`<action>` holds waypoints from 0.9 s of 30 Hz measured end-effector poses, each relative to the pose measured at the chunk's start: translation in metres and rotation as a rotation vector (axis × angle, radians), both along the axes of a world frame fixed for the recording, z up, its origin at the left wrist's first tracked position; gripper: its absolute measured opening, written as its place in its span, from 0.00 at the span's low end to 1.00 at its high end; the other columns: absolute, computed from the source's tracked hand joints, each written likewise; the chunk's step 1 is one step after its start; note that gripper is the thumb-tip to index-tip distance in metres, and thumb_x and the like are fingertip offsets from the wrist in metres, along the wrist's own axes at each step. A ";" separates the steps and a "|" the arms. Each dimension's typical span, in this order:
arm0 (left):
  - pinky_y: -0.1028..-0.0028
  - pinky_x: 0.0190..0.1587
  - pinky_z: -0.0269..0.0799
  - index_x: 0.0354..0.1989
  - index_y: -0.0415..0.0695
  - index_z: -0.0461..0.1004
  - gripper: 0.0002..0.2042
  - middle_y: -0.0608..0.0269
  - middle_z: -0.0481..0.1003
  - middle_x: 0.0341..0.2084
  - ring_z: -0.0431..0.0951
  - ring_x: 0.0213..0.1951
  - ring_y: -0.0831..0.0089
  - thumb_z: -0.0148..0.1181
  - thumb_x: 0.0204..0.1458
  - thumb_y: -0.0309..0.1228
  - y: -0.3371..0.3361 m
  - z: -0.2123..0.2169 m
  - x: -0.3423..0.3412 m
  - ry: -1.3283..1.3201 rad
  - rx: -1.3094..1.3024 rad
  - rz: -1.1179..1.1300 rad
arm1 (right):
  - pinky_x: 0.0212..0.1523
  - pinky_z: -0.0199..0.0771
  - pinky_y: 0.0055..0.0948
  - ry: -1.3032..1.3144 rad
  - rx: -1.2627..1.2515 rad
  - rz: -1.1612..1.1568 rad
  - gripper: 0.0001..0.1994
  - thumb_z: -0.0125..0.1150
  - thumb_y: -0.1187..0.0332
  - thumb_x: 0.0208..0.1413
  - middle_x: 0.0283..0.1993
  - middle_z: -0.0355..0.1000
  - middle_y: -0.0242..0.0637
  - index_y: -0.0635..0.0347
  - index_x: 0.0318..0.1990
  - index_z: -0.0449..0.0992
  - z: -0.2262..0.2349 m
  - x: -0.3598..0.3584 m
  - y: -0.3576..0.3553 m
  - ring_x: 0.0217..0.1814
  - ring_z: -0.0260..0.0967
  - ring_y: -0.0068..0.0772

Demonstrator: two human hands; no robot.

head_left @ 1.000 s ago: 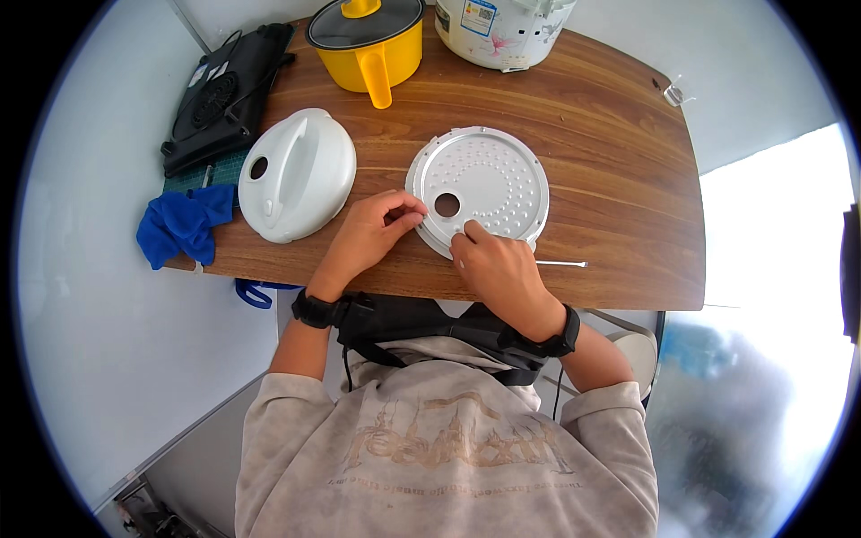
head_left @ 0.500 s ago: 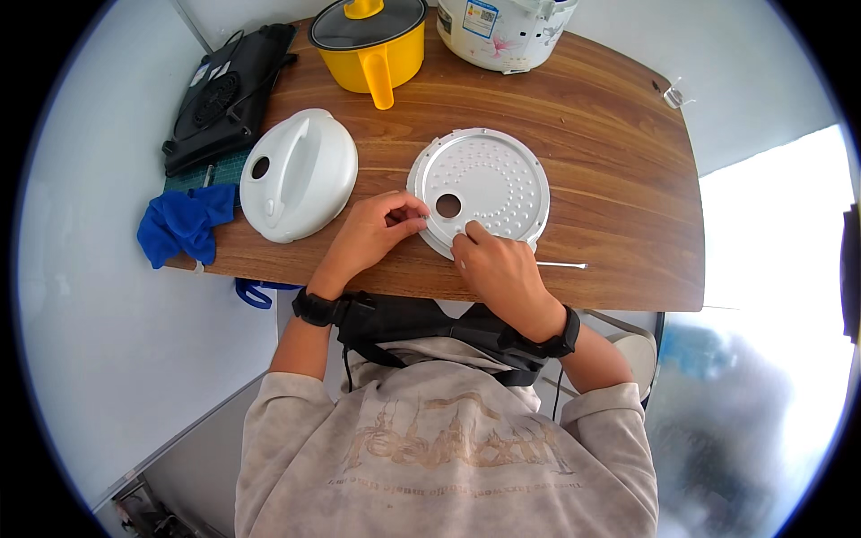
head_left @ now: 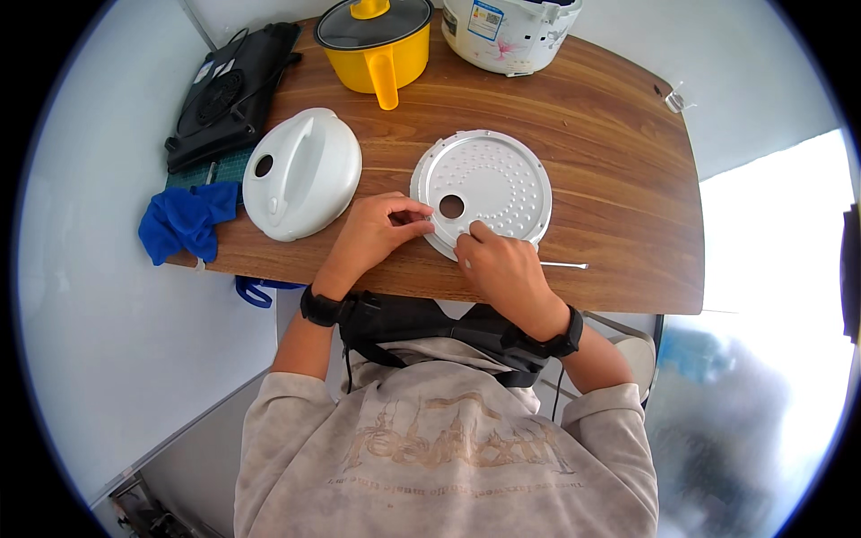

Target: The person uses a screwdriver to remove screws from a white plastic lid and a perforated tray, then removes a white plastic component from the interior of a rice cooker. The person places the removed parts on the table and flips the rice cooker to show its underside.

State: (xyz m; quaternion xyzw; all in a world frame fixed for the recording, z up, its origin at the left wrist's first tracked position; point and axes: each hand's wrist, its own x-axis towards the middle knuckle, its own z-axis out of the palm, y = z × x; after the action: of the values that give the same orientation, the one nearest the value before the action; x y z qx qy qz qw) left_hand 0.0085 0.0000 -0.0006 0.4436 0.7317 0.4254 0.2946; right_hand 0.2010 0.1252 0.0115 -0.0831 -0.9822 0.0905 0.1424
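Note:
A round silver metal plate with raised dots and one round hole lies near the table's front edge. At its left rim my left hand has thumb and fingertips drawn together; anything between them is too small to make out. My right hand is curled over the near rim, its fingers closed, and what they hold is hidden. A thin metal shaft with a flat tip, like a screwdriver's, sticks out to the right from behind this hand; whether the hand grips it I cannot tell.
Left of the plate rests a white oval appliance lid. Beyond it are a blue cloth, a green mat and a black fan-cooled device. A yellow pot and a white rice cooker body stand at the back of the wooden table.
Both hands keep nearly the same pose at the plate's rim. The whole view has shifted slightly; no object has plainly moved on the table.

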 end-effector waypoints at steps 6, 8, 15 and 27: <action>0.79 0.38 0.75 0.44 0.43 0.85 0.12 0.64 0.80 0.34 0.78 0.31 0.78 0.73 0.51 0.29 -0.001 -0.002 0.005 0.006 0.036 0.025 | 0.22 0.75 0.35 0.008 -0.003 0.003 0.05 0.61 0.74 0.51 0.30 0.68 0.38 0.61 0.27 0.72 0.000 0.000 0.001 0.23 0.76 0.40; 0.79 0.37 0.75 0.45 0.44 0.85 0.12 0.63 0.80 0.34 0.77 0.31 0.78 0.73 0.51 0.29 0.000 -0.005 0.005 0.006 0.051 0.022 | 0.22 0.75 0.35 -0.001 -0.014 -0.001 0.05 0.62 0.73 0.52 0.30 0.68 0.38 0.60 0.28 0.72 0.000 0.000 0.002 0.23 0.76 0.40; 0.78 0.37 0.74 0.45 0.44 0.85 0.12 0.62 0.80 0.34 0.77 0.31 0.75 0.72 0.52 0.30 -0.001 -0.004 0.004 0.026 0.047 0.015 | 0.24 0.76 0.37 -0.079 -0.077 0.015 0.08 0.64 0.65 0.58 0.32 0.70 0.39 0.59 0.37 0.76 0.015 0.002 0.007 0.24 0.76 0.44; 0.76 0.40 0.74 0.44 0.45 0.86 0.12 0.62 0.81 0.35 0.77 0.33 0.73 0.72 0.52 0.32 0.001 0.003 0.005 0.005 0.007 0.005 | 0.37 0.75 0.42 0.154 -0.355 0.022 0.23 0.63 0.82 0.46 0.42 0.66 0.43 0.60 0.52 0.68 0.133 0.014 0.020 0.43 0.74 0.50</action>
State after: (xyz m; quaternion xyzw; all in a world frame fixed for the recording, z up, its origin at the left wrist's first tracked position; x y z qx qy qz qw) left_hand 0.0130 0.0005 0.0023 0.4440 0.7320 0.4275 0.2904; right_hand 0.2145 0.1451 0.1448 -0.0892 -0.9378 0.2700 0.1990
